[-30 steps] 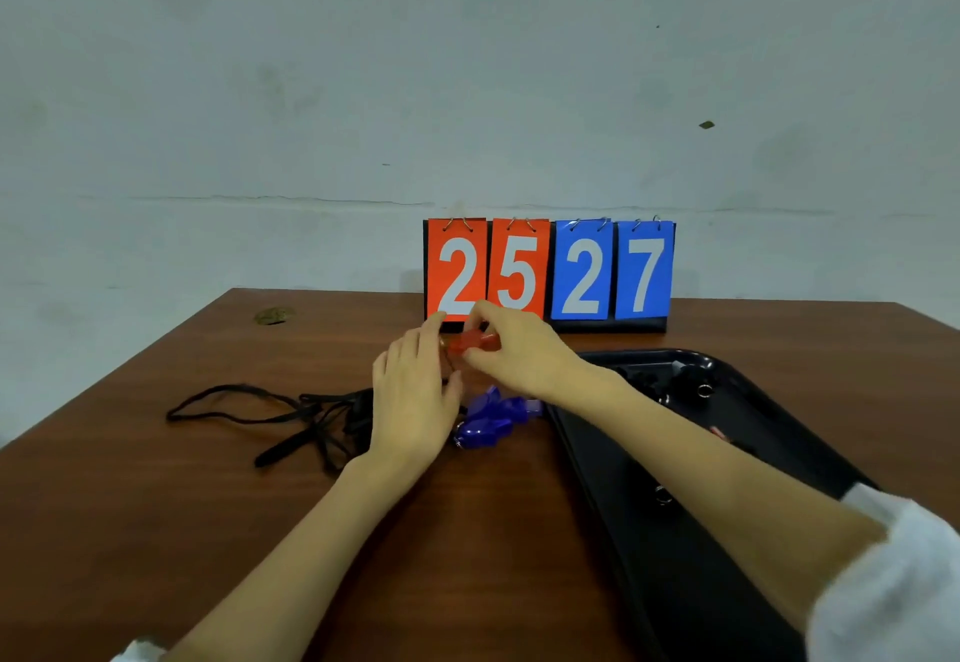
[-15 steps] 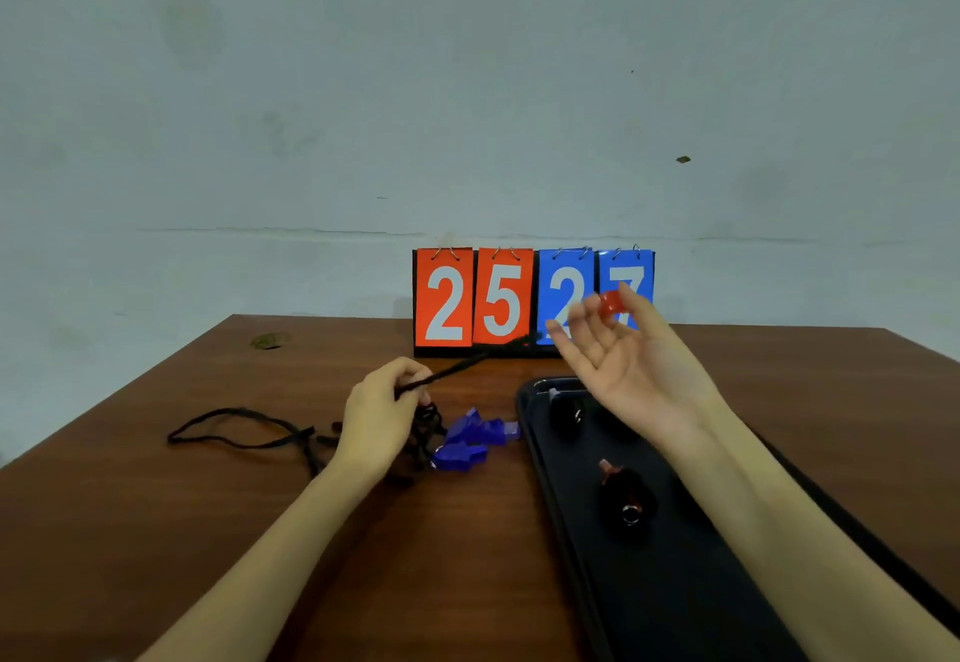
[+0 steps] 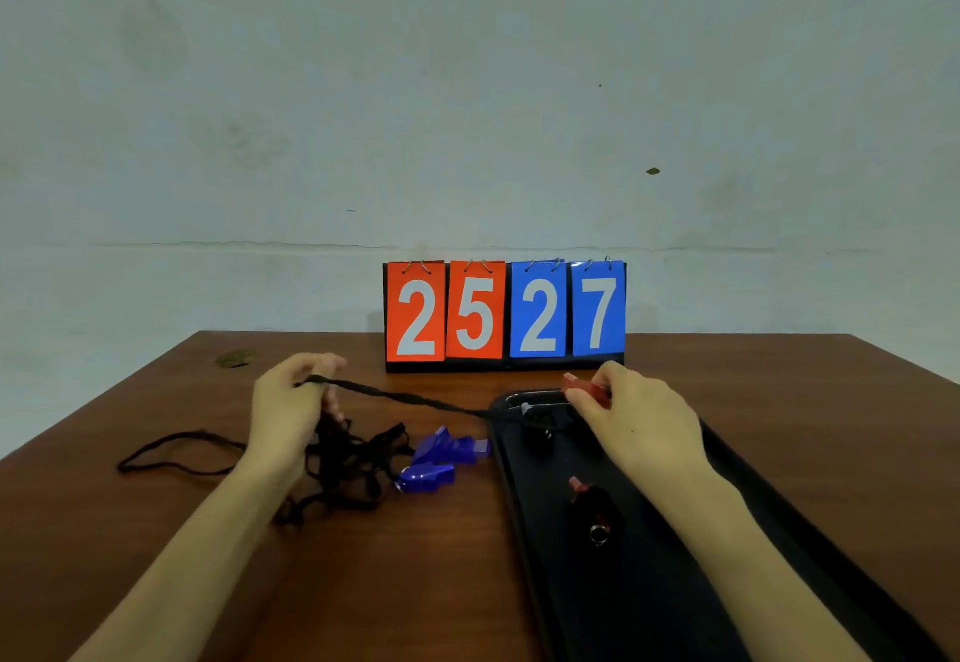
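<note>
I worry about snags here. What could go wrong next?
1. The black cord that the left hand pinches stretches over the tray rim toward the red whistle in the right hand; a tug might yank the whistle loose.
2. The cord tangle lies beside the blue whistles and could drag them along.

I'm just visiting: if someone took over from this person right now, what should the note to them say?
Left hand pinches a black cord, stretched to the far end of the tray.
Right hand pinches a red whistle above that end; whether cord and whistle are joined is unclear.
Done: dark whistles lie in the tray.
Left, probably: set the red whistle down, then handle the blue whistles and cord tangle on the table.
</note>
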Action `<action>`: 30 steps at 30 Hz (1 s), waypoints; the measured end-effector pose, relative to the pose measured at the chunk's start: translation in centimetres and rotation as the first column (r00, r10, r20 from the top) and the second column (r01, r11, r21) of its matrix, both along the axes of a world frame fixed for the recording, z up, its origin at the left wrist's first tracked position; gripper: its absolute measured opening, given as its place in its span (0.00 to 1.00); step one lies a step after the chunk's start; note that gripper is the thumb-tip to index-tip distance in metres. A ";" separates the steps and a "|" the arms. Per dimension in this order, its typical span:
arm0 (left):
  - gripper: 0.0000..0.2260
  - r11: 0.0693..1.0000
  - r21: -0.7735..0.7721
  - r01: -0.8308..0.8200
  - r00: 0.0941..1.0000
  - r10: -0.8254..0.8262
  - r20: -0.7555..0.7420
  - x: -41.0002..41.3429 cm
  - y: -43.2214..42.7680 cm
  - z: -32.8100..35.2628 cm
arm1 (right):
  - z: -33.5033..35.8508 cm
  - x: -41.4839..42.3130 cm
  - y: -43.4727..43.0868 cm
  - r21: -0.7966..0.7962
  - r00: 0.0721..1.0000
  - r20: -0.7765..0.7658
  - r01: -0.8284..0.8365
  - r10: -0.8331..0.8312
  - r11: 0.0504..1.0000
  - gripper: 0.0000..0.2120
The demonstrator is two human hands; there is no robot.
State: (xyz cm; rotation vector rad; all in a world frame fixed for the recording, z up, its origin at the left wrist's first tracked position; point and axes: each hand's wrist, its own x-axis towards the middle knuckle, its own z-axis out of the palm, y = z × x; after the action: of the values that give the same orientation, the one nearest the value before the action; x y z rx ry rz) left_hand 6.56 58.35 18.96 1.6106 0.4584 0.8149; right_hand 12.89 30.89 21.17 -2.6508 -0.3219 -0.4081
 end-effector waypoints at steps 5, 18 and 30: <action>0.15 0.985 -0.173 -0.001 0.990 -0.023 -0.138 0.0 2.1 -0.6 | 0.1 0.0 -0.4 0.062 0.992 0.060 0.107 -0.110 0.992 0.16; 0.17 0.725 0.361 0.586 0.798 -0.593 -0.105 -1.8 -8.4 0.0 | 1.0 -3.4 2.7 0.902 0.683 -0.048 -0.284 0.729 0.326 0.11; 0.06 0.889 -0.189 0.417 0.878 -0.448 -0.168 -0.7 -5.7 0.0 | 2.4 -1.7 0.2 0.957 0.866 -0.084 -0.067 0.492 0.282 0.15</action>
State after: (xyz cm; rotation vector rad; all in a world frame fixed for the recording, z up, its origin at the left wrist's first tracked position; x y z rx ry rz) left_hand 5.84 52.64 18.97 1.5837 0.2766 0.2662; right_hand 11.14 31.11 23.53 -1.3628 -0.2987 0.0781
